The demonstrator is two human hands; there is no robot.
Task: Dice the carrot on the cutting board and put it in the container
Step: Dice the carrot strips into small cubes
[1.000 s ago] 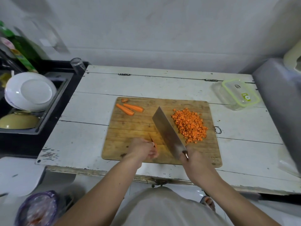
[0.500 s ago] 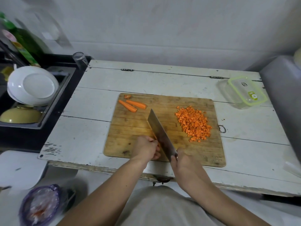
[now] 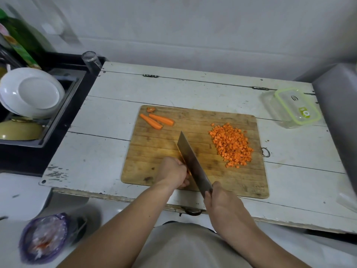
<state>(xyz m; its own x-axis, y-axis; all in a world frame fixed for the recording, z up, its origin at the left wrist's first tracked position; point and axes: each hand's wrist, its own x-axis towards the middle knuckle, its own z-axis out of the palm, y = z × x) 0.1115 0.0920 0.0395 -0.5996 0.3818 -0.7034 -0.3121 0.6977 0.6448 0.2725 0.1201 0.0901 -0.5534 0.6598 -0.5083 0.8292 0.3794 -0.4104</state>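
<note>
one head-worn wide view looks steeply down, close over a cutting board on a white table.

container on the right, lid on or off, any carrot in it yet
Lid on: the container has its green-rimmed lid on top. No orange shows through its clear walls; the diced carrot still lies on the cutting board.

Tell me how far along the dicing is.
Done: a pile of diced carrot sits on the cutting board. In hand: the right hand holds the cleaver against a piece under the left hand. Left: two carrot sticks uncut, and the container still lidded, no carrot inside.
</note>
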